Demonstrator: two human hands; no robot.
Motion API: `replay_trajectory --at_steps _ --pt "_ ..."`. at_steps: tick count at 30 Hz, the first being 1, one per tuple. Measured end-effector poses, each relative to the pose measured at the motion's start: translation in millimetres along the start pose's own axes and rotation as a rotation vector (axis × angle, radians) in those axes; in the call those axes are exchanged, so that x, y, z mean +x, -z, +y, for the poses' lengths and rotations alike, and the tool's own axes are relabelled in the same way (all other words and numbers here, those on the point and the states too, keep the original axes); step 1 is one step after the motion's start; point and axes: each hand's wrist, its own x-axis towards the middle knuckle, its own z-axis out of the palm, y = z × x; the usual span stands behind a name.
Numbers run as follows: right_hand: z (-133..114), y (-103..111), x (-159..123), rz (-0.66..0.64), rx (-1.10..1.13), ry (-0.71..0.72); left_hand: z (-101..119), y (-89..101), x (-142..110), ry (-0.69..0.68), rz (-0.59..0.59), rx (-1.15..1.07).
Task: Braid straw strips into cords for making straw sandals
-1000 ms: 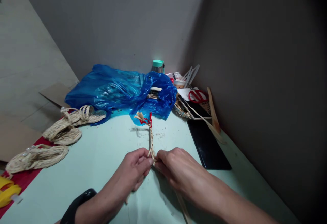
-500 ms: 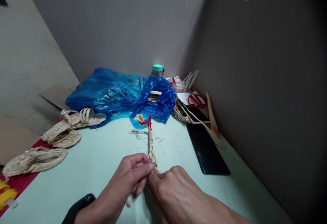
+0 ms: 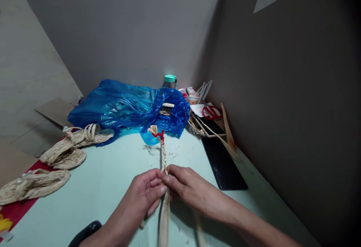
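A thin straw braid runs away from me over the pale green table, its far end tied with a red twist. My left hand and my right hand meet at the near end of the braid, both pinched shut on its loose straw strands. A wide loose strand hangs down between my hands toward me. A black band shows on my left wrist.
A crumpled blue plastic bag lies behind the braid. Woven straw sandals sit at the left on a red mat. A black slab, red scissors, a teal-capped bottle and clutter line the right wall.
My right hand drew back toward me half a second ago, then returned to the braid's end. A wide strand now hangs between my hands. The view shifted slightly.
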Motion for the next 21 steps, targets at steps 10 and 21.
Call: replay_trajectory --at_steps 10,21 --pt "5.0 -4.8 -1.1 0.113 -0.26 0.086 -12.3 -1.7 -3.0 -0.04 0.009 0.307" --pt "16.4 -7.6 5.7 0.022 0.464 0.023 -18.2 -14.1 -20.7 -0.394 0.083 0.835"
